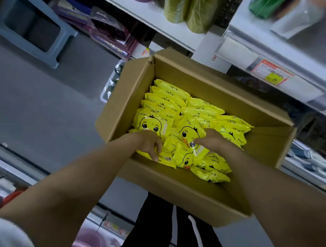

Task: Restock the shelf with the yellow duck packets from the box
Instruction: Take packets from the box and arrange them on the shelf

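An open cardboard box (186,75) fills the middle of the head view, packed with several yellow duck packets (165,103). Both of my hands reach down into its near half. My left hand (148,144) curls its fingers over the edge of a packet (166,160) lying at the near left of the box. My right hand (212,141) grips a packet printed with a duck face (189,133), thumb on its front and fingers behind it. White shelves (245,52) run along the upper right.
The shelves carry green rolls (187,10), a green bottle (264,6) and a red-and-yellow price tag (272,73). A blue plastic stool (30,26) stands on the grey floor at upper left. Purple packets (110,31) and a white bin of bottles (113,80) sit beside the box.
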Demonstrator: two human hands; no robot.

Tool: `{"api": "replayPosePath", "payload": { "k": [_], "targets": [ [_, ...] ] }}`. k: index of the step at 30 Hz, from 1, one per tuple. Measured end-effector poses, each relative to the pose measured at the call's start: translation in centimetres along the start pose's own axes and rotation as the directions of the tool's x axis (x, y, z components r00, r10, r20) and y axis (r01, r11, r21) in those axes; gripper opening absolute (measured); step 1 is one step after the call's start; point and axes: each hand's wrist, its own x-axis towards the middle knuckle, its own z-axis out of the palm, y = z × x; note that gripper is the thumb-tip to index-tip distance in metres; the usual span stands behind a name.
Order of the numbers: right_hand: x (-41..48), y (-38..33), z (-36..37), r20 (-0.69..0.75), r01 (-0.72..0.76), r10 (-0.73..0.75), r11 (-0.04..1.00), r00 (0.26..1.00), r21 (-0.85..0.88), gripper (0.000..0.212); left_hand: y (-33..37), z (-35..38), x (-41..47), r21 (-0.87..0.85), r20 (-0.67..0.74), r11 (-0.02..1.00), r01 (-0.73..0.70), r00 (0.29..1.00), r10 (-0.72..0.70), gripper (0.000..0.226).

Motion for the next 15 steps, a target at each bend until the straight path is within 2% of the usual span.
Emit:
{"api": "replayPosePath", "payload": {
  "k": [2, 4, 8, 10, 12, 15],
  "targets": [
    [0.4, 1.1, 0.4, -0.018, 0.017, -0.017, 1.000, 1.000, 0.003, 0.064, -0.3, 0.1, 0.6, 0.004, -0.035, 1.000, -0.012, 0.999, 0.012, 0.023],
    [0.5, 2.0, 0.8, -0.034, 0.019, -0.019, 1.000, 0.999, 0.006, 0.073, -0.7, -0.3, 1.0, -0.039, -0.072, 0.999, -0.023, 0.997, 0.020, 0.018],
    [0.7, 3.4, 0.7, -0.065, 0.013, -0.013, 1.000, 0.998, 0.002, 0.074, -1.4, -2.0, 1.6, -0.125, -0.306, 0.991, -0.039, 0.952, -0.002, 0.016],
    [0.8, 4.0, 0.5, -0.075, 0.007, -0.008, 1.000, 0.997, -0.015, 0.072, -1.5, -2.7, 1.6, -0.189, -0.349, 0.982, -0.021, 0.936, -0.047, 0.024],
    [1.0, 4.6, 0.3, -0.091, -0.005, 0.003, 1.000, 0.996, -0.027, 0.070, -1.2, -2.9, 1.5, -0.255, -0.308, 0.967, 0.014, 0.947, -0.094, 0.039],
    [0.8, 4.9, 0.0, -0.109, -0.003, -0.005, 0.998, 0.994, -0.070, 0.072, -0.5, -2.2, 1.4, -0.175, -0.247, 0.981, 0.083, 0.961, -0.125, 0.069]
  ]
}}
